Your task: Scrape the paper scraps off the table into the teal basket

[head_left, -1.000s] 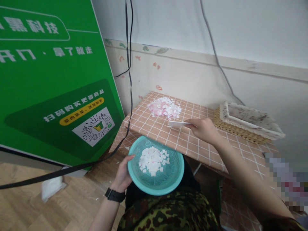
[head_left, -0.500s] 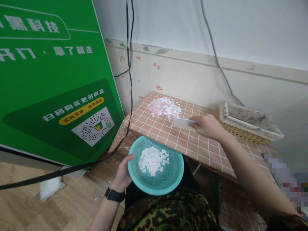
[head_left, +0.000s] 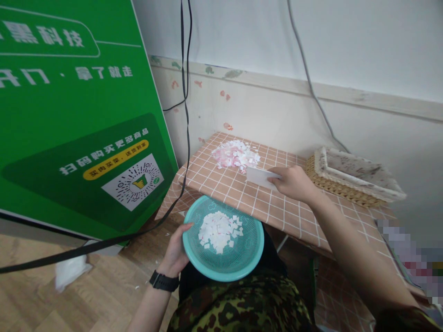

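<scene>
The right hand (head_left: 294,183) pinches a white card (head_left: 260,177) beside the paper scraps (head_left: 236,155) on the checked table (head_left: 277,207), while the left hand (head_left: 176,251) grips the teal basket (head_left: 223,267) below the edge, so the sweeping step seems underway, needing the card set behind the pile

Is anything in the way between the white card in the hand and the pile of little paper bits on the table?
Nothing visible. The right hand holds the white card just short of the paper bits; only bare checked table lies between them. The wicker basket sits off to the side.
</scene>
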`<state>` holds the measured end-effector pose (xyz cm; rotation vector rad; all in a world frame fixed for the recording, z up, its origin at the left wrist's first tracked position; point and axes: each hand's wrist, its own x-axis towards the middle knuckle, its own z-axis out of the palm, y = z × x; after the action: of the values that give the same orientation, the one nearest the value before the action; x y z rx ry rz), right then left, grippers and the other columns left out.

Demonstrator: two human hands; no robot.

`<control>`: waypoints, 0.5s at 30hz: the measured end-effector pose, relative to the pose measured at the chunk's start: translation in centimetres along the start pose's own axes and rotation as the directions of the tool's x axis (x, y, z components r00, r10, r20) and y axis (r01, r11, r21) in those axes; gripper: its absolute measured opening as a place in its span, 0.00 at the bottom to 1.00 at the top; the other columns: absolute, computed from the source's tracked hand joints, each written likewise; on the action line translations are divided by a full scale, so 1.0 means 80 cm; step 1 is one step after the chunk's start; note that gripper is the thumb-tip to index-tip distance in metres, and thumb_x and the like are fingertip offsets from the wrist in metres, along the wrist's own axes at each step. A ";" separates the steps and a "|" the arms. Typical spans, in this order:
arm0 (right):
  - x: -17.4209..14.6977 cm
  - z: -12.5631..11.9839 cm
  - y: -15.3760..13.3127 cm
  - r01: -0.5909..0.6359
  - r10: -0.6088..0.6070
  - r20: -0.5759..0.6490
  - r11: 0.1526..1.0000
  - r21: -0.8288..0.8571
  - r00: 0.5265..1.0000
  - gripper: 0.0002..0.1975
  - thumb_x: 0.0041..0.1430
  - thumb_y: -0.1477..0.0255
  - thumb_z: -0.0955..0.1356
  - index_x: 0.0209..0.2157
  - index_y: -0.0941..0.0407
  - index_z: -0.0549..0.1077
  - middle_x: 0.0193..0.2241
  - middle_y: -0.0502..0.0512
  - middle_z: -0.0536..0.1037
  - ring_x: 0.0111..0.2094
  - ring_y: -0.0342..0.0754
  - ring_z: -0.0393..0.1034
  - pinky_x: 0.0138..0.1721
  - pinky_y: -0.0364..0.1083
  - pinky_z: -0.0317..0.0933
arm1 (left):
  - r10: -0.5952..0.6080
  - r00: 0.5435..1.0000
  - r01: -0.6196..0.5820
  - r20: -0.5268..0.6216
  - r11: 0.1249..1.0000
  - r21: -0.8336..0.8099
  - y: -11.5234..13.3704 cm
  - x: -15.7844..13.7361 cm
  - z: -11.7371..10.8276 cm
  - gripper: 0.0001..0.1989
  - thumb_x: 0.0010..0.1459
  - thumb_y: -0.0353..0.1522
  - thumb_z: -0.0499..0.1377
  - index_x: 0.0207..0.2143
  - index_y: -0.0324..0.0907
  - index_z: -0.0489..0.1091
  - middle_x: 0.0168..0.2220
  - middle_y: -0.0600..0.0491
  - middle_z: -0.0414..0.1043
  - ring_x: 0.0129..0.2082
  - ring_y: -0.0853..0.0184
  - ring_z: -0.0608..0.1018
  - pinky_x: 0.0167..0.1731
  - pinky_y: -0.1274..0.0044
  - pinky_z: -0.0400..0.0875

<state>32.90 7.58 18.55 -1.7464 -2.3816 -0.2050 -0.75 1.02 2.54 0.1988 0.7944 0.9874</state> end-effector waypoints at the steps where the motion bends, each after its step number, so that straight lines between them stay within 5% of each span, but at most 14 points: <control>1: 0.001 0.001 0.002 -0.007 0.007 -0.007 1.000 -0.010 1.000 0.12 0.55 0.71 0.62 0.38 0.54 0.76 0.26 0.54 0.78 0.26 0.47 0.70 0.28 0.46 0.55 | -0.002 1.000 0.002 0.001 1.000 0.000 0.000 0.000 0.000 0.10 0.54 0.30 0.58 0.37 0.33 0.75 0.33 0.44 0.80 0.33 0.58 0.81 0.39 0.67 0.74; 15: 0.005 0.011 0.008 -0.025 0.023 -0.033 0.997 -0.070 0.999 0.13 0.56 0.70 0.61 0.39 0.53 0.76 0.26 0.54 0.77 0.25 0.47 0.68 0.27 0.46 0.52 | -0.004 1.000 0.004 -0.010 1.000 -0.012 -0.001 0.003 -0.004 0.09 0.53 0.29 0.58 0.36 0.33 0.75 0.30 0.45 0.80 0.29 0.61 0.80 0.35 0.70 0.74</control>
<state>33.32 8.31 17.74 -1.7874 -2.3570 -0.3154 -0.86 1.07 2.14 0.1822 0.7972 0.9901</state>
